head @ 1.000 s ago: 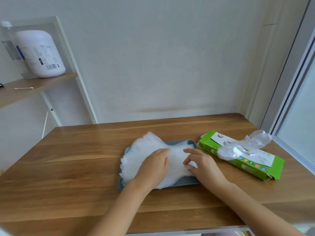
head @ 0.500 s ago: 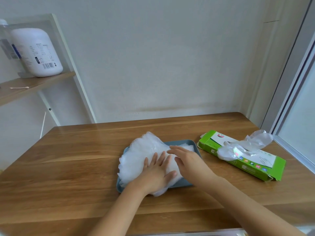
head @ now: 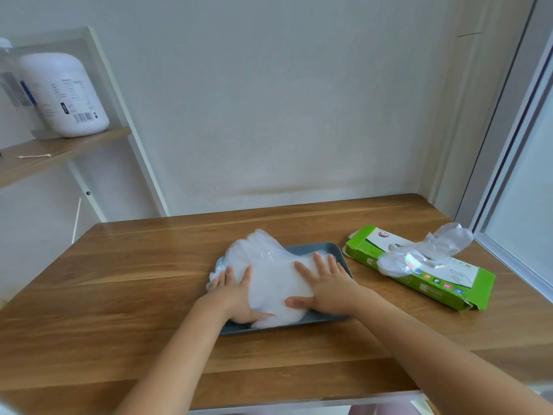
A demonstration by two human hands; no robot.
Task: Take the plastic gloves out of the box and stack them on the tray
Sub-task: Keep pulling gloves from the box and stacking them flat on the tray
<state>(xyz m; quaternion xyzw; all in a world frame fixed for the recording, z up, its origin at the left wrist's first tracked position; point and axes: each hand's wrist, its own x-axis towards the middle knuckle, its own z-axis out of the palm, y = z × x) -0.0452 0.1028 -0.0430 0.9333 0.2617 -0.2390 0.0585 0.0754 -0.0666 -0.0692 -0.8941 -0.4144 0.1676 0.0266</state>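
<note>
Plastic gloves (head: 269, 274) lie in a white, crinkled stack on the grey tray (head: 341, 256), and I see the stack spilling over the tray's far-left corner. High up and far left of the tray, a wooden shelf (head: 59, 151) carries a white bottle (head: 64, 94) and a cotton swab (head: 33, 156). The tray itself sits on the wooden bench (head: 119, 280).

On the tray's left side the left hand (head: 236, 295) lies flat on the stack, palm down and fingers straight, gripping nothing. On the tray's right side the right hand (head: 326, 286) presses the stack the same way, with its fingers spread and straight and its thumb pointing left. It grips nothing either.

Just right of the tray I see the green box (head: 419, 283) lying flat. A loose glove (head: 446, 244) hangs partway out of its top opening.
</note>
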